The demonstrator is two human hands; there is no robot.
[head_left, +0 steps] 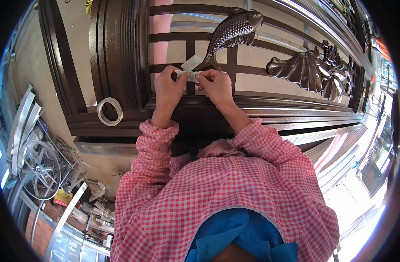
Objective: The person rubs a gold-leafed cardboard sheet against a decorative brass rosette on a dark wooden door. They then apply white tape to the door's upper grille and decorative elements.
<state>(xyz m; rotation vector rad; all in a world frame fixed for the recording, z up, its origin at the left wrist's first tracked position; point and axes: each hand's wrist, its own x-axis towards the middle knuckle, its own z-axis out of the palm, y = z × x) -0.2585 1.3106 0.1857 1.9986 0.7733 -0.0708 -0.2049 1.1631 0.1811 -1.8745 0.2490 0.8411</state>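
Together both hands pinch a strip of clear tape (190,70) against the dark metal gate (121,52): left hand (168,87) and right hand (216,85) closed on its ends, below the fish ornament (235,30). Left of them lies a tape roll (110,111).

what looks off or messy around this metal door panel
Nothing on the door panel looks damaged. Both hands, left hand and right hand, hold a pale strip of tape at the fish ornament. Loose metal scrap lies jumbled on the ground, lower left.
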